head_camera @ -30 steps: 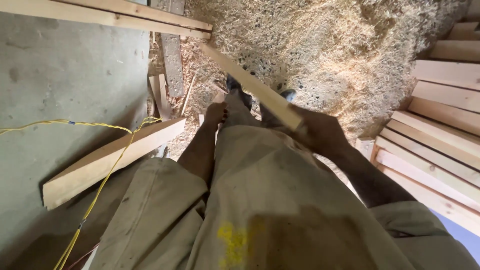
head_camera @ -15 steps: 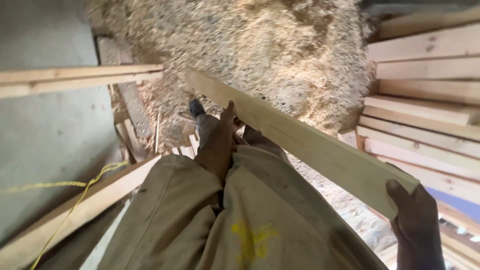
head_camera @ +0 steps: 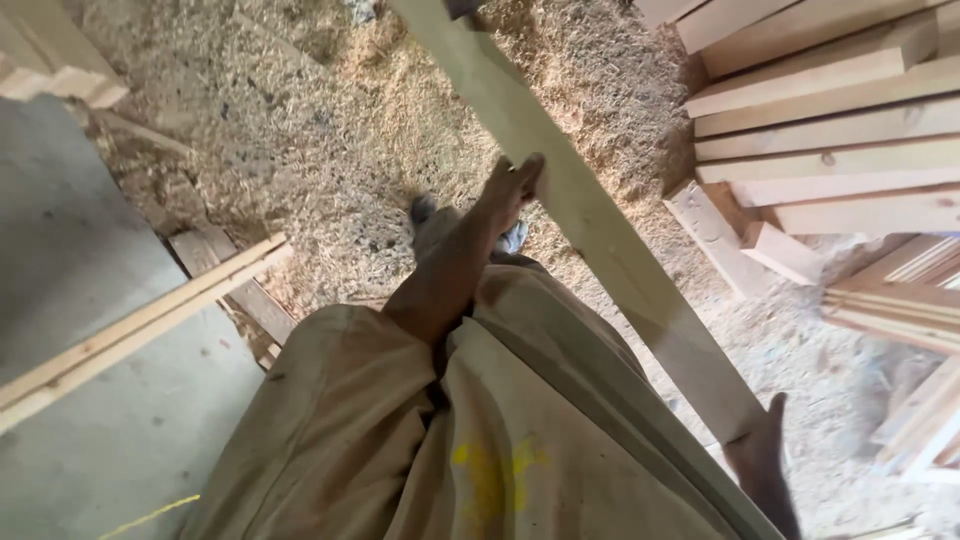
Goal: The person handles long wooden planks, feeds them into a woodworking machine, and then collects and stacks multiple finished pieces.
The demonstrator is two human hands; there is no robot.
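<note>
Fingers of the right hand (head_camera: 765, 462) wrap the near end of a long pale plank (head_camera: 590, 225) at the bottom right of the view; only the thumb and the edge of the hand show, so the grip looks closed on the wood, though the fingertips themselves are hidden under it. Farther up, the left hand (head_camera: 512, 188) reaches out past the loose tan shirt (head_camera: 480, 440) and rests its fingers against the plank's left edge at about mid-length; whether they curl around the board or only press on it cannot be told.

The plank lies in the air across both hands, its long axis running from the near right corner away and up to the left, out past the top of the view. The right hand is the nearer of the two and carries the end; the left steadies the middle.

Below, a shoe (head_camera: 424, 212) stands on sawdust (head_camera: 330, 110). To the left, a thinner batten (head_camera: 140, 330) lies across the concrete floor (head_camera: 90, 280). To the far right, stacked boards (head_camera: 830, 130) lie piled.
</note>
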